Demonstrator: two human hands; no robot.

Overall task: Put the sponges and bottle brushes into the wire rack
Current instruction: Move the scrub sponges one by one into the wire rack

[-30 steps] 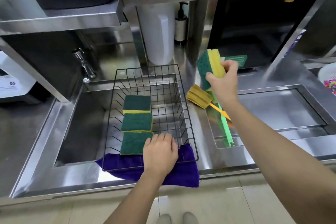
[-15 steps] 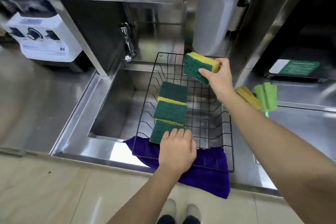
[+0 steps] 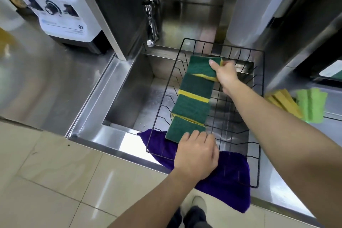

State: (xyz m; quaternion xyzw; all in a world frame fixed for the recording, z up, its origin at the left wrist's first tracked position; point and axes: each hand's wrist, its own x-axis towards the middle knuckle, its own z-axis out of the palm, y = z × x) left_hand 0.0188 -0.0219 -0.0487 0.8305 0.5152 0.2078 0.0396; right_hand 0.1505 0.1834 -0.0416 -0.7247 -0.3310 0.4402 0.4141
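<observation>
A black wire rack [image 3: 259, 135] sits over the steel sink. Three green-and-yellow sponges lie in a row inside it, the middle one [image 3: 191, 107] overlapping its neighbours. My right hand [image 3: 224, 75] grips a fourth sponge [image 3: 202, 67] at the far end of that row, low inside the rack. My left hand [image 3: 196, 155] rests on the rack's near rim, fingers curled over the wire beside the nearest sponge [image 3: 182, 130]. To the right of the rack, the yellow brush head [image 3: 283, 102] and green brush head [image 3: 311, 104] lie on the counter.
A purple cloth [image 3: 227, 179] lies under the rack's near edge and hangs over the counter front. A tap [image 3: 151, 24] stands behind the sink. A white blender base [image 3: 61, 16] sits on the left counter, and a white cylinder [image 3: 259, 5] stands behind the rack.
My right hand carried the sponge from above the right counter leftward and down into the rack's far end. The camera view swung left. My left hand stayed on the rim.
</observation>
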